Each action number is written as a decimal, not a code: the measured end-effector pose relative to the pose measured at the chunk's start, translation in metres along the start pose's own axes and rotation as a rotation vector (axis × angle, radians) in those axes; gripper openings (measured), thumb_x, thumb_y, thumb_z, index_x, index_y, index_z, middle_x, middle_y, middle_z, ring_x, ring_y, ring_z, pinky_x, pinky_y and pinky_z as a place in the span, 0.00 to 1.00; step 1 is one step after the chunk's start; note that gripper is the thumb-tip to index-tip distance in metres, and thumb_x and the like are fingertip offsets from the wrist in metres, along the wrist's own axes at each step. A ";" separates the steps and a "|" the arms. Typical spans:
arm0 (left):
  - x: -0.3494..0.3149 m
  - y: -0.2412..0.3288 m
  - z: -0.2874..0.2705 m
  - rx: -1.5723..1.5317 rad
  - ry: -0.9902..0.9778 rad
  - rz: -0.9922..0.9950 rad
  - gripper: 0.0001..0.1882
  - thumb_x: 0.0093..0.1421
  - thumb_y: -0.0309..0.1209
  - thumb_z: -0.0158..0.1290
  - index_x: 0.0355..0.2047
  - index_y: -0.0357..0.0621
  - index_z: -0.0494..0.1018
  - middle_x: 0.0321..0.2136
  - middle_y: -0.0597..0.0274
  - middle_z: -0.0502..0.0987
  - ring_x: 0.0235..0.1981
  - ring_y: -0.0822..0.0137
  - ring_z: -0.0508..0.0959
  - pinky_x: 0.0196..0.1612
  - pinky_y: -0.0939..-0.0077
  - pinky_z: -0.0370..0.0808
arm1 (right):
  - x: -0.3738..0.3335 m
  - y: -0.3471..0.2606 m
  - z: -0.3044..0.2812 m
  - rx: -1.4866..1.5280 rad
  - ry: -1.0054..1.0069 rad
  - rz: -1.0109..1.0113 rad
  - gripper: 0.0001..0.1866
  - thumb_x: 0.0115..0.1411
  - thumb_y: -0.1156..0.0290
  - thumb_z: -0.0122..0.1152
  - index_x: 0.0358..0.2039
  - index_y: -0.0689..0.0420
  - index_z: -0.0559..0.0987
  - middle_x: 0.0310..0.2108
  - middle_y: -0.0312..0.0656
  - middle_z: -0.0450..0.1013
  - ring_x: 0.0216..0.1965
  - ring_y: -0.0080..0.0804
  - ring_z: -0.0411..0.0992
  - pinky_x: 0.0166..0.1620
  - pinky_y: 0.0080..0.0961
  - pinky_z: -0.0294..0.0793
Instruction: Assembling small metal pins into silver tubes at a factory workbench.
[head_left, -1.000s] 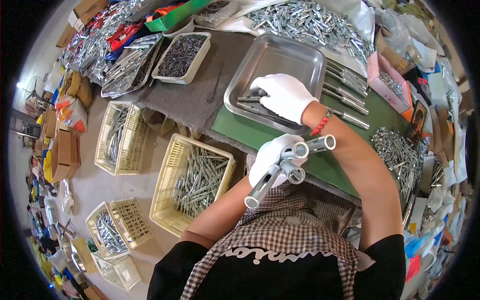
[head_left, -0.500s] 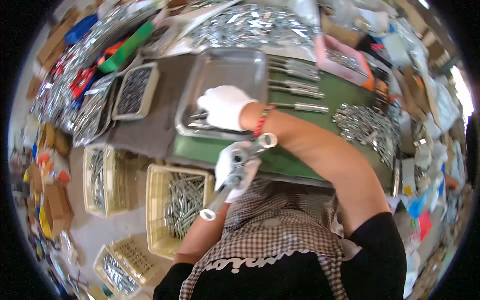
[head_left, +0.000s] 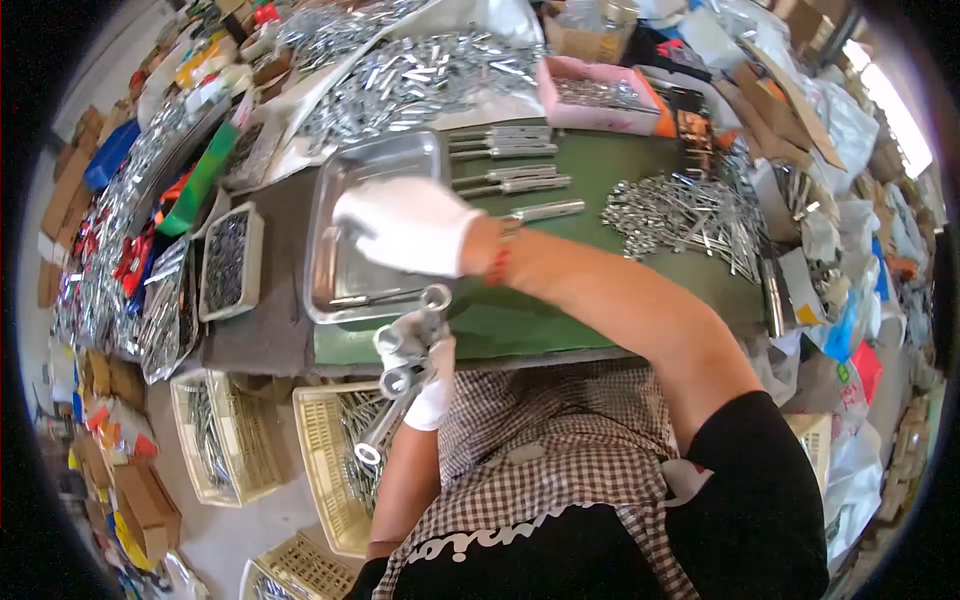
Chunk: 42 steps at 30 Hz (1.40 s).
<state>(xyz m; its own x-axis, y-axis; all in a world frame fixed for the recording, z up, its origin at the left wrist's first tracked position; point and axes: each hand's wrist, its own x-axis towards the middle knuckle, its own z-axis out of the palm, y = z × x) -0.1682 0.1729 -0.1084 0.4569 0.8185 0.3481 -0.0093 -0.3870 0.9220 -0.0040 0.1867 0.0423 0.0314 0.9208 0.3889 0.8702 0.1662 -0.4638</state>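
Observation:
My left hand (head_left: 434, 392), in a white glove, is closed around a bundle of silver tubular socket wrenches (head_left: 378, 428). Their round open ends point up toward the tray and down toward the crates. Over the shallow metal tray (head_left: 326, 285) is my right hand (head_left: 408, 226), also gloved in white. Motion blurs its fingers, so whether it grips anything is unclear. Thin metal rods (head_left: 375, 298) lie inside the tray by its near edge. To the right of the tray, several silver tube-handled tools (head_left: 530, 182) lie in small groups on the green mat.
A heap of small metal parts (head_left: 690, 220) lies on the mat's right. Behind are a pink bin (head_left: 600, 118) and a large pile of metal tubes (head_left: 400, 85). Left of the tray stands a parts box (head_left: 252, 260). Cream crates (head_left: 325, 490) stand below the table edge.
The view has shifted, moving the table leftward and slightly down in the picture. My right hand has lifted from the rods near the tray's front edge. My left hand still holds the wrenches.

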 end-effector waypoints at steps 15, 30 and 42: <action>0.017 0.073 -0.004 0.047 -0.219 -0.077 0.11 0.50 0.26 0.59 0.36 0.42 0.74 0.26 0.56 0.76 0.28 0.59 0.76 0.35 0.68 0.73 | -0.070 -0.063 -0.103 0.467 0.354 0.004 0.26 0.54 0.79 0.58 0.56 0.63 0.67 0.39 0.42 0.73 0.33 0.27 0.74 0.37 0.23 0.77; -0.001 0.042 -0.002 -0.173 -0.084 0.111 0.10 0.58 0.23 0.55 0.40 0.37 0.70 0.34 0.60 0.74 0.33 0.70 0.73 0.36 0.75 0.72 | -0.075 -0.058 -0.067 0.202 0.165 -0.190 0.14 0.51 0.73 0.61 0.39 0.52 0.74 0.28 0.40 0.73 0.32 0.43 0.73 0.35 0.34 0.73; -0.009 -0.002 0.000 -0.561 -0.050 -0.231 0.12 0.60 0.29 0.54 0.42 0.38 0.69 0.38 0.62 0.73 0.38 0.70 0.72 0.43 0.76 0.71 | -0.066 -0.042 -0.065 0.419 0.044 -0.163 0.13 0.51 0.69 0.64 0.39 0.53 0.79 0.33 0.39 0.74 0.35 0.34 0.75 0.40 0.26 0.74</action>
<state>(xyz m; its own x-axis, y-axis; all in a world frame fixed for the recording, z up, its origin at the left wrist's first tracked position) -0.1726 0.1666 -0.1133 0.5437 0.8288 0.1323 -0.3660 0.0922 0.9261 -0.0102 0.0960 0.0877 -0.0609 0.8566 0.5124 0.5919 0.4444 -0.6724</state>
